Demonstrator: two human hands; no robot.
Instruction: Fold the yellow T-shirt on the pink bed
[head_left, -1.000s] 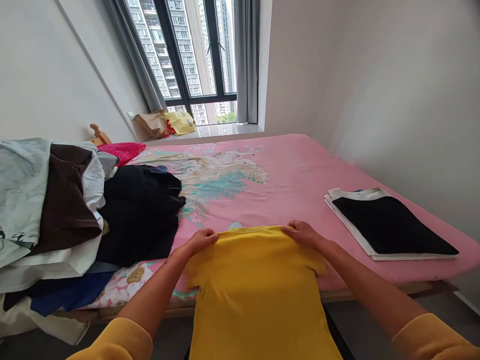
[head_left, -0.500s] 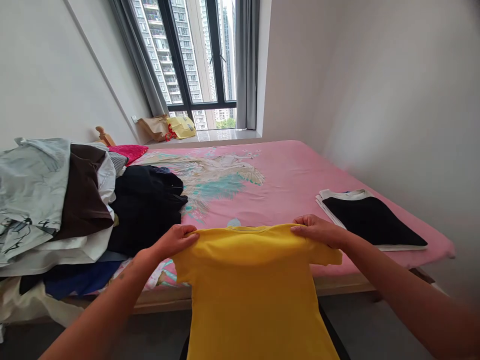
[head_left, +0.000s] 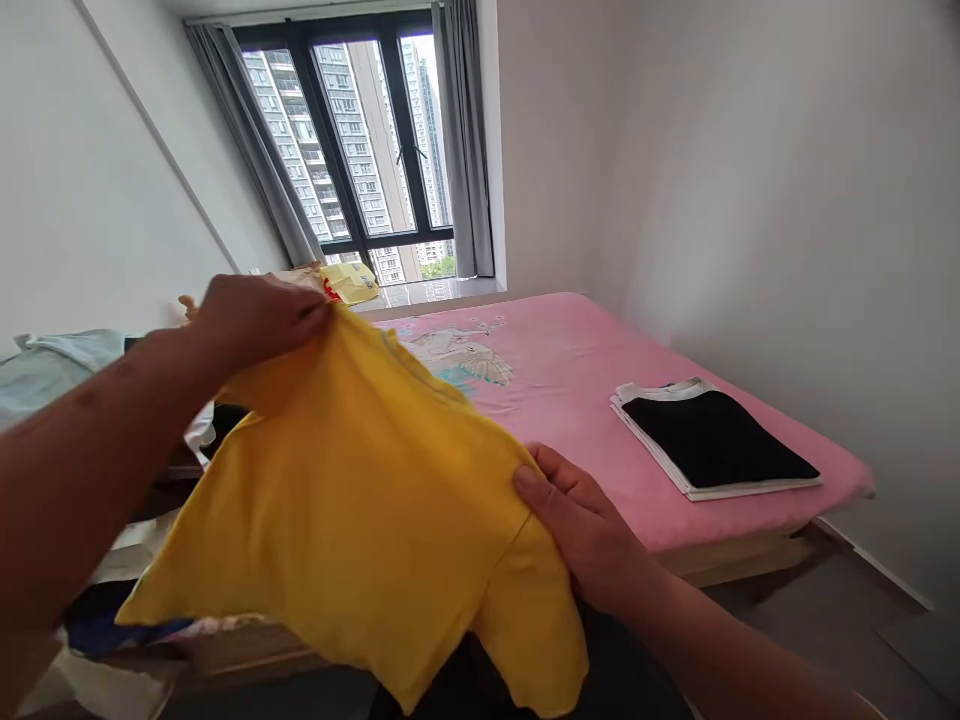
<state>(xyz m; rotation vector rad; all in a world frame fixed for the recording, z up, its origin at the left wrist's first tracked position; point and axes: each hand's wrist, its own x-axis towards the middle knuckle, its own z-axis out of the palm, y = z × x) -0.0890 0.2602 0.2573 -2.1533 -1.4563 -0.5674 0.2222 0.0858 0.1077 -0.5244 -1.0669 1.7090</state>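
A yellow T-shirt (head_left: 352,520) hangs in the air in front of me, tilted and spread between both hands. My left hand (head_left: 251,315) is raised at upper left and pinches one shoulder of the shirt. My right hand (head_left: 581,530) is lower, near the middle, closed on the other shoulder beside the sleeve. The shirt covers much of the pile of loose clothes (head_left: 52,370) on the left side of the pink bed (head_left: 562,390).
A folded stack with a black garment on top (head_left: 712,440) lies at the bed's right edge. Yellow and brown bags (head_left: 349,282) sit on the window sill. White walls stand left and right; grey floor (head_left: 862,620) shows beside the bed.
The shirt was held level by both shoulders over the bed edge. My left hand has lifted high to the left and my right hand has dropped, swinging the shirt sideways. The view tilted up.
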